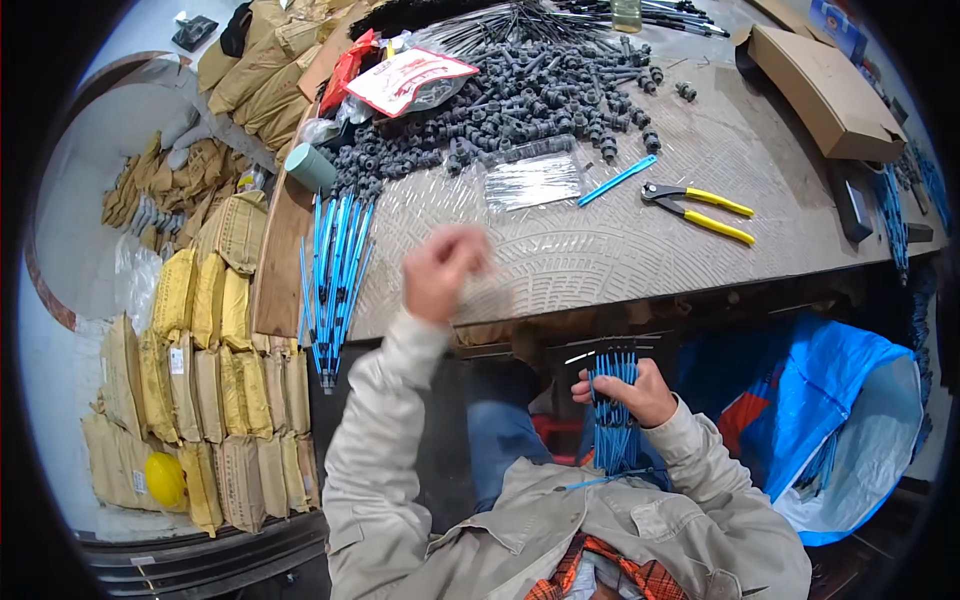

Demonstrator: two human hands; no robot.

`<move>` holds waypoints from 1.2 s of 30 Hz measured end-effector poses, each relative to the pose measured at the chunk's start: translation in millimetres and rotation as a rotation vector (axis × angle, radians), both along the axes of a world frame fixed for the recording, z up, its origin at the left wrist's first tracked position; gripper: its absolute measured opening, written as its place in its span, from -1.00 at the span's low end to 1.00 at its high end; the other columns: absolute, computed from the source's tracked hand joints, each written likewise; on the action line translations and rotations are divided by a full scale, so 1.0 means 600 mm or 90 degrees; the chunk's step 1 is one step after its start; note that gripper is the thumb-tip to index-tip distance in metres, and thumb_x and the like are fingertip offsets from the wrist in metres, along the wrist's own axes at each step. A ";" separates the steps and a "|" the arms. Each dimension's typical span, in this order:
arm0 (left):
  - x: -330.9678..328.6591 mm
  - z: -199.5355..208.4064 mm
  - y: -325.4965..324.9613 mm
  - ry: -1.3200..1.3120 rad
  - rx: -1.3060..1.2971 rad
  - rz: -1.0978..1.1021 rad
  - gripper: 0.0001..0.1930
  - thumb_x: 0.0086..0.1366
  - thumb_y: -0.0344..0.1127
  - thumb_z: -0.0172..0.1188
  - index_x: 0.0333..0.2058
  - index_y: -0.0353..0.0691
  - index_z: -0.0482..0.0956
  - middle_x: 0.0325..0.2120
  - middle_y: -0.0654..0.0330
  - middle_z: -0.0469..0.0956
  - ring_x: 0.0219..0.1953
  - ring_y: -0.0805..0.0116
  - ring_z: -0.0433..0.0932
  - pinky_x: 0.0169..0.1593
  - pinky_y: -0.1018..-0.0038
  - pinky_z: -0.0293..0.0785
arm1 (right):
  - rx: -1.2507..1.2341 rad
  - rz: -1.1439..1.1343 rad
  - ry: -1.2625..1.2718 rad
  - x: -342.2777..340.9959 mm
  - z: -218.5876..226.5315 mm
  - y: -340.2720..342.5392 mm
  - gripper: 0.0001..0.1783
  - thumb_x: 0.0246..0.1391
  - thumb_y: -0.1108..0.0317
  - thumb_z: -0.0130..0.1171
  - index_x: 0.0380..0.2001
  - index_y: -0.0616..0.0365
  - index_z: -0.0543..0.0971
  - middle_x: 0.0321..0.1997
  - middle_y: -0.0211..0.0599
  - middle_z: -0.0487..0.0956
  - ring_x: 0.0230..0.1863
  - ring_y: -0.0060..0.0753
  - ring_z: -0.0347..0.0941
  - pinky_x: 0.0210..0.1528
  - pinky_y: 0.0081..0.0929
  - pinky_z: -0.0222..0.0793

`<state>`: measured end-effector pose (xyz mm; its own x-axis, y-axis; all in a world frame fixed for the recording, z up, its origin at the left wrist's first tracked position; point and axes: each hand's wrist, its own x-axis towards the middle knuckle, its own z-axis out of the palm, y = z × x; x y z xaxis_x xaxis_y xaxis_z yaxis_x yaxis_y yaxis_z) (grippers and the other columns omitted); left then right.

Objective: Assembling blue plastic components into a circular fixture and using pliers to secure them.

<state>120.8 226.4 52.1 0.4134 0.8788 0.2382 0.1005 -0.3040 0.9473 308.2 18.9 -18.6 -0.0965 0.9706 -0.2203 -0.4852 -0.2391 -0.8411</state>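
Blue plastic rods point(612, 410), thin and long and gathered into a bundle, stood upright in the right hand point(630, 392), whose grip was clenched around their upper part, low in front of the person's lap and below the edge of the grey patterned metal surface point(600, 240). The left hand point(440, 272) was raised over that surface's near edge, blurred by motion; its grip looked closed, but whether it pinched anything I could not tell.

Left of that hand, a second sheaf of blue rods with dark tips point(333, 280) lay hanging over the surface's edge. Beyond it spread a heap of small dark grey plastic fittings point(510, 105), with a clear bag of thin pins point(532, 180) nearer, and yellow-handled pliers point(700, 208) away to the right.

Judging by this, the step in hand was assembly, one rod at a time, from the held bundle. The next move would likely call for the left hand to reach forward for a fitting or draw a rod from the bundle.
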 end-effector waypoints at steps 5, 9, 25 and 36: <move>0.006 -0.062 0.283 0.275 0.263 0.295 -0.68 -0.04 -0.41 0.27 -0.25 -0.33 0.52 -0.45 0.20 0.51 -0.53 0.51 0.39 -0.41 0.66 0.36 | -0.001 0.020 -0.013 -0.009 0.005 0.012 -0.74 0.00 0.53 0.04 -0.24 0.50 0.46 -0.33 0.00 0.57 -0.32 -0.17 0.55 -0.20 -0.45 0.49; 0.036 -0.041 0.305 0.404 0.187 0.226 -0.70 -0.02 -0.39 0.27 -0.26 -0.34 0.53 -0.36 0.14 0.53 -0.53 0.48 0.40 -0.41 0.66 0.37 | -0.019 -0.005 -0.006 0.006 0.005 0.007 -0.74 -0.01 0.55 0.03 -0.22 0.50 0.45 -0.32 0.02 0.57 -0.31 -0.17 0.55 -0.19 -0.43 0.49; -0.019 -0.064 -0.216 -0.411 -0.595 -0.175 -0.74 0.25 -0.35 0.05 -0.12 -0.32 0.37 -0.23 -0.05 0.50 -0.25 0.20 0.55 -0.23 0.55 0.52 | 0.132 0.031 -0.071 -0.030 0.034 -0.020 -0.80 0.01 0.50 0.06 -0.29 0.41 0.50 -0.36 -0.09 0.59 -0.38 -0.34 0.54 -0.24 -0.54 0.47; -0.026 -0.064 -0.272 -0.380 -0.531 -0.159 -0.61 0.20 -0.27 0.13 -0.04 -0.33 0.36 -0.23 -0.03 0.50 -0.28 0.30 0.54 -0.23 0.54 0.51 | 0.181 0.029 -0.079 -0.054 0.036 -0.062 -0.75 0.03 0.49 0.10 -0.20 0.37 0.44 -0.36 -0.06 0.58 -0.34 -0.29 0.55 -0.26 -0.52 0.50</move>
